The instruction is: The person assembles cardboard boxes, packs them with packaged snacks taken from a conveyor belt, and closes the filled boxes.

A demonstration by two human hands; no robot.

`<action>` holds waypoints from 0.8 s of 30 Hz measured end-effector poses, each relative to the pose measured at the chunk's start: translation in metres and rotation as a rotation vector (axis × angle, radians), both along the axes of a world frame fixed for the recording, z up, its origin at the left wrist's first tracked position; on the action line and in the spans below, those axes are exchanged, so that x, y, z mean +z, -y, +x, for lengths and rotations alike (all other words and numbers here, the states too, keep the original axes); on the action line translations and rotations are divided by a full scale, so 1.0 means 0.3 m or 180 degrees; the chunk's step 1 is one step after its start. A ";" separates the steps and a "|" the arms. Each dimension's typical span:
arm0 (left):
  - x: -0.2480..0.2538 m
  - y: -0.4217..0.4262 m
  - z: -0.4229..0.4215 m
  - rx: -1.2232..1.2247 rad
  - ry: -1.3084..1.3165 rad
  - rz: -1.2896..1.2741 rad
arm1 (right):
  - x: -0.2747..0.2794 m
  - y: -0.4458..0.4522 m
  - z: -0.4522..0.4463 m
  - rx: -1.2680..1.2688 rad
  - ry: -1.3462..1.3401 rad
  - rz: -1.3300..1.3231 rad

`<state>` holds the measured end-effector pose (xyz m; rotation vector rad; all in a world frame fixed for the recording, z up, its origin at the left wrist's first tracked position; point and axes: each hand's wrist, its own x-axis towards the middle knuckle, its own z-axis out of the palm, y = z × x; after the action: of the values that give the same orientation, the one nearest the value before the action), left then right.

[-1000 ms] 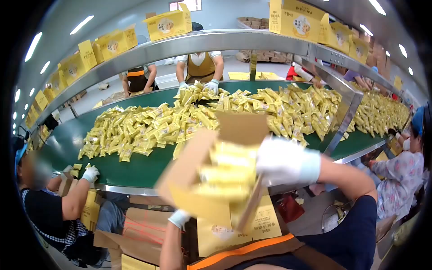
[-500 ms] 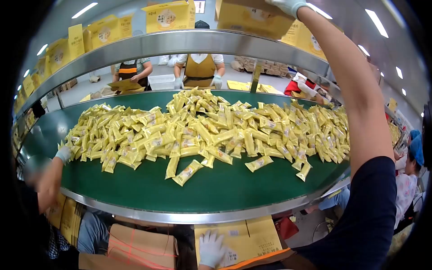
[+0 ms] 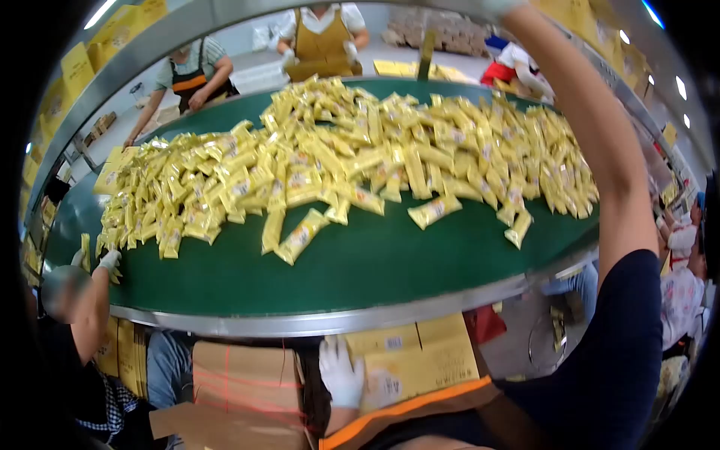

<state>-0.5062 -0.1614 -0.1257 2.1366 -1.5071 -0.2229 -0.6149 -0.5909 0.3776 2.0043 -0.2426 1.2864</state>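
Observation:
My left hand [image 3: 341, 375] wears a white glove. It lies over the left edge of a flat yellow carton [image 3: 427, 349] at my lap, its fingers stretched out and not wrapped round it. My right hand [image 3: 504, 6], gloved too, is raised to the metal shelf at the top edge of the view. Most of it is cut off, so its fingers and anything in them are hidden. Between my arms, a wide heap of yellow wrapped snack packets [image 3: 360, 150] spreads over the green conveyor belt [image 3: 360, 274]. A few packets lie loose at the near edge of the heap.
A metal shelf rail [image 3: 247, 16] curves overhead, with yellow boxes [image 3: 77, 67] on it. A brown cardboard box [image 3: 244, 364] with red straps stands left of my lap. A co-worker's gloved hand [image 3: 110, 259] works at the belt's left end; other people stand across it.
My view has tipped downward. The box my right hand held on the shelf has gone out of frame. My left hand has shifted to the carton's left edge.

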 end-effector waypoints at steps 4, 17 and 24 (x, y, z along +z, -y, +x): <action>-0.051 -0.057 0.056 0.0512 -0.1160 -0.0073 | -0.620 -0.597 -0.358 0.0395 -0.1203 0.2525; 0.100 -0.077 0.051 0.1063 -0.3790 -0.0304 | -1.748 -1.182 -0.831 0.0830 0.2298 0.7802; 0.216 -0.138 -0.012 0.0636 -0.3809 -0.0310 | -1.501 -1.283 -0.682 0.1716 0.1772 0.8042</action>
<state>-0.5097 -0.1201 -0.0608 1.5050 -0.5682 -1.0827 -0.8193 -0.2060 -0.0726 3.2721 -2.9785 1.9565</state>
